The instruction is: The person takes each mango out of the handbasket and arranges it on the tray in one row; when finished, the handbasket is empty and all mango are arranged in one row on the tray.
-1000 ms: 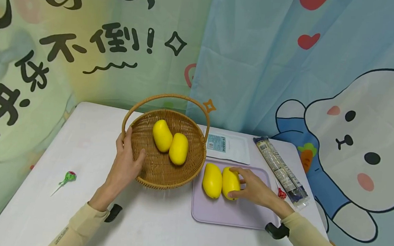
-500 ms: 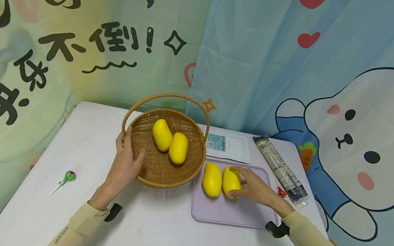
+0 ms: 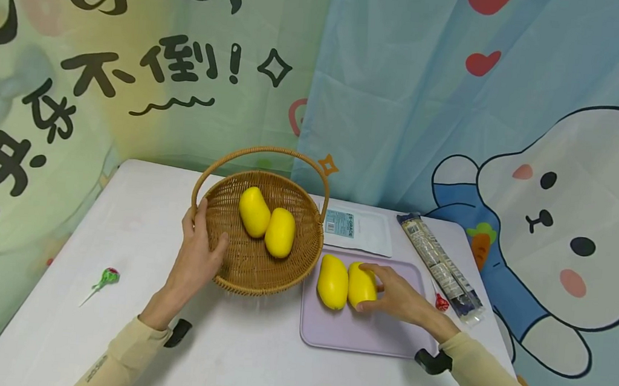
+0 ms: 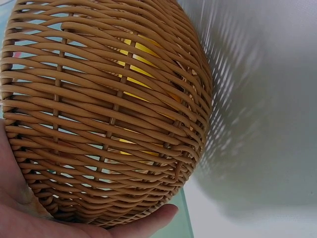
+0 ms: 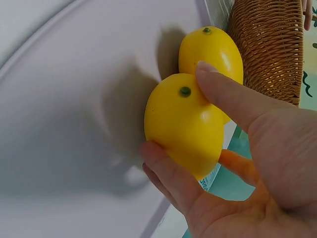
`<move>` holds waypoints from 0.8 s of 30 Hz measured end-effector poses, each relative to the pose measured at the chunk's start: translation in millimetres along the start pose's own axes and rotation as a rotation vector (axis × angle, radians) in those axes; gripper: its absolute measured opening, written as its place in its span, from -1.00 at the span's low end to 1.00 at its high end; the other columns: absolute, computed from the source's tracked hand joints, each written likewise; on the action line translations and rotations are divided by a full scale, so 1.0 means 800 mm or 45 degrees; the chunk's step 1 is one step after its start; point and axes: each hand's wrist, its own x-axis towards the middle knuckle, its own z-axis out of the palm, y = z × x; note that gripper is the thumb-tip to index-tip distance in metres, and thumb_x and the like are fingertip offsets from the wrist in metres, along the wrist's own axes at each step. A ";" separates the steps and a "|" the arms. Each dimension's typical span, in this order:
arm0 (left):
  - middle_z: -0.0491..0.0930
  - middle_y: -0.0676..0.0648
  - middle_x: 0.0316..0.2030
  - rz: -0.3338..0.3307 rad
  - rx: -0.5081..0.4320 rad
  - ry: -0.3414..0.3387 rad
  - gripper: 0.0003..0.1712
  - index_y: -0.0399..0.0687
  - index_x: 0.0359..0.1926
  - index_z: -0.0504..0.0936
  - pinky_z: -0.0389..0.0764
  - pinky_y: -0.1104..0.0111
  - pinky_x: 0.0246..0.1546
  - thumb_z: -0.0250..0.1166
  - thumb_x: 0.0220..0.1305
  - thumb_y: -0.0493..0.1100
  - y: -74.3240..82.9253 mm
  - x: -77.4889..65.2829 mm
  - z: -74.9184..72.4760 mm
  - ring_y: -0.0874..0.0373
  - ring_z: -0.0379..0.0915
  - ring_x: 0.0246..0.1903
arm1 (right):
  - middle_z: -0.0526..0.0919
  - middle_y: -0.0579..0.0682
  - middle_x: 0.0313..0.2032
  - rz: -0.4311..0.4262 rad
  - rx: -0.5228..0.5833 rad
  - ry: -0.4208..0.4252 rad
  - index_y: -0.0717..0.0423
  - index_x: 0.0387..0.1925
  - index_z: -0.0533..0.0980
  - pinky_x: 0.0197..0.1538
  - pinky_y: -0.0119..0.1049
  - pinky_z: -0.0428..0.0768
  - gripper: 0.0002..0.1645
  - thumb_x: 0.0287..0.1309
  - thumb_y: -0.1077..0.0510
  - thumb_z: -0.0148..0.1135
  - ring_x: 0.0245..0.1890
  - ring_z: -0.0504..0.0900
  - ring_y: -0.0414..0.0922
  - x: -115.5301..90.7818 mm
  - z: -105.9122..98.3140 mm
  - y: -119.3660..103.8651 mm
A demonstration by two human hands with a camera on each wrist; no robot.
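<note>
A brown wicker basket (image 3: 219, 228) with an arched handle tilts toward me, two yellow mangoes (image 3: 280, 233) lying inside. My left hand (image 3: 196, 248) grips its left side, thumb over the near rim and fingers along the outer wall; the left wrist view shows the weave (image 4: 109, 109) close up. On the lilac tray (image 3: 331, 338) two more mangoes lie side by side. My right hand (image 3: 397, 294) holds the right-hand mango (image 5: 183, 124) between thumb and fingers. Its neighbour (image 5: 213, 49) lies right against it, with my thumb tip overlapping it in the right wrist view.
Behind the tray lies a white packet (image 3: 372, 234) with a blue label. A long patterned packet (image 3: 440, 267) slants along the right side, beside a red-wrapped lollipop (image 3: 441, 302). A green lollipop (image 3: 109, 276) lies at the left of the white table (image 3: 242, 357).
</note>
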 end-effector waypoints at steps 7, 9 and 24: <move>-0.33 -0.38 0.56 -0.007 -0.002 0.002 -0.05 -0.04 0.64 -0.32 0.52 -0.16 0.14 0.11 0.51 -0.14 -0.001 0.000 0.000 -0.39 0.34 0.26 | 0.37 0.24 0.39 0.001 -0.002 0.000 0.14 0.45 0.30 0.21 0.14 0.55 0.03 0.04 -0.10 0.57 0.22 0.50 0.18 0.001 0.000 -0.001; -0.33 -0.37 0.56 -0.006 -0.002 0.002 -0.05 -0.04 0.64 -0.32 0.51 -0.16 0.16 0.10 0.51 -0.14 -0.001 0.000 0.000 -0.39 0.32 0.28 | 0.37 0.24 0.39 -0.002 -0.006 0.000 0.13 0.45 0.29 0.23 0.16 0.53 0.03 0.05 -0.09 0.57 0.24 0.48 0.19 0.001 0.000 -0.001; -0.33 -0.36 0.56 -0.007 -0.006 0.003 -0.05 -0.05 0.64 -0.31 0.52 -0.16 0.15 0.10 0.51 -0.13 -0.001 0.000 -0.001 -0.37 0.33 0.26 | 0.37 0.25 0.41 0.019 -0.062 0.004 0.17 0.46 0.29 0.41 0.30 0.26 0.06 0.02 -0.08 0.58 0.38 0.34 0.24 0.003 -0.002 -0.003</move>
